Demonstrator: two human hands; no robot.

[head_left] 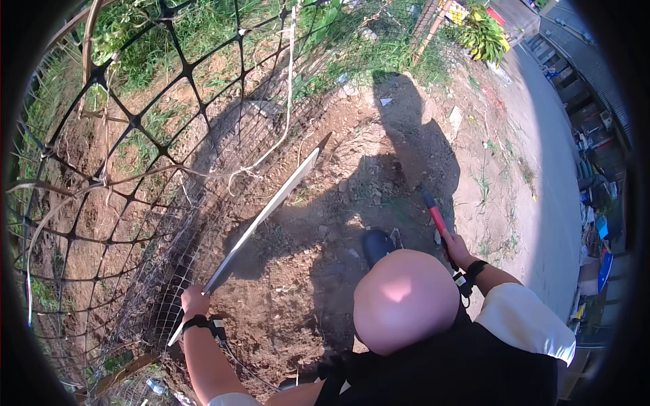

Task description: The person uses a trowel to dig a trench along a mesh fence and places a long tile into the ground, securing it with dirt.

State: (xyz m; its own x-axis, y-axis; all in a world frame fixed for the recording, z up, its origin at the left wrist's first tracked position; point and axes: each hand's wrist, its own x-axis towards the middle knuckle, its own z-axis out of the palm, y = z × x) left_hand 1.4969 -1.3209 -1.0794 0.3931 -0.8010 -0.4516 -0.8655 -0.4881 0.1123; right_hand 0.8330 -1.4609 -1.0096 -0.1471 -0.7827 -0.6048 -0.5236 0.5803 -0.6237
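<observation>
My left hand (194,301) is closed round a long, pale, flat pole (271,206), near its lower end. The pole slants up and to the right over the dug soil, beside the black netting. On the right, my right hand (459,248) grips the red handle of a shovel (435,215). Its brownish blade rests against the soil ahead and blends with the dirt and shadow, so its outline is hard to make out. A dark boot (377,245) stands on the ground between my two hands.
Black mesh netting (135,122) runs along the left, with dry vines (288,101) across it. Stones and loose soil (284,304) cover the ground. A wooden post (431,32) stands at the far end, near a leafy plant (484,37). A paved road (552,176) passes on the right.
</observation>
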